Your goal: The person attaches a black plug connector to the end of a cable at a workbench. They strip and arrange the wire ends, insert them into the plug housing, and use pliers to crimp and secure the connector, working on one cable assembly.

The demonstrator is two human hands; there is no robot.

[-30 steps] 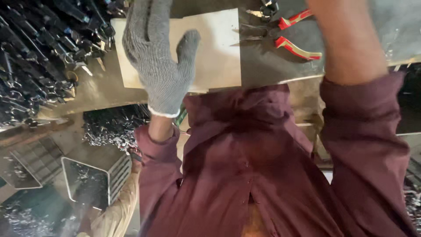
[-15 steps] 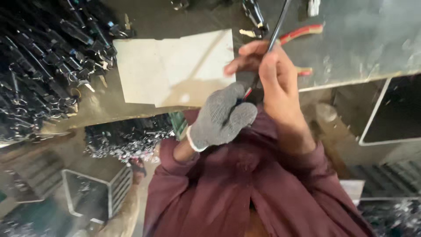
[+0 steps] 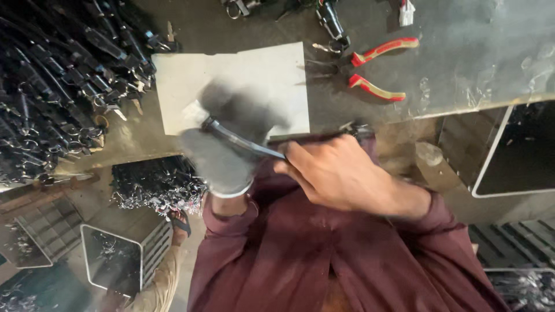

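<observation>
The left hand point(image 3: 222, 153), in a grey knit glove and blurred by motion, and the bare right hand point(image 3: 338, 173) share one thin dark cable point(image 3: 243, 138) above the bench edge, close to the person's chest. The right hand's fingers are curled shut around the cable's lower end at about 4 o'clock of the glove. The glove meets the upper end near a small metal fitting, but the blur hides whether its fingers are closed round it, so I cannot tell.

The cable looks light and slim, bending a little between the hands: probably flexible along its length and stiffer at the fitting. Its smooth sheath could slip through bare fingers, while the knit glove should bite better. A hold near each end, as now, seems the surest.

At 12 o'clock of the hands lies a white sheet point(image 3: 260, 75) on the bench point(image 3: 474, 52). Red-handled pliers point(image 3: 376, 72) rest at 1 o'clock, well apart. A heap of similar dark cables point(image 3: 58, 86) fills 10 o'clock.
</observation>
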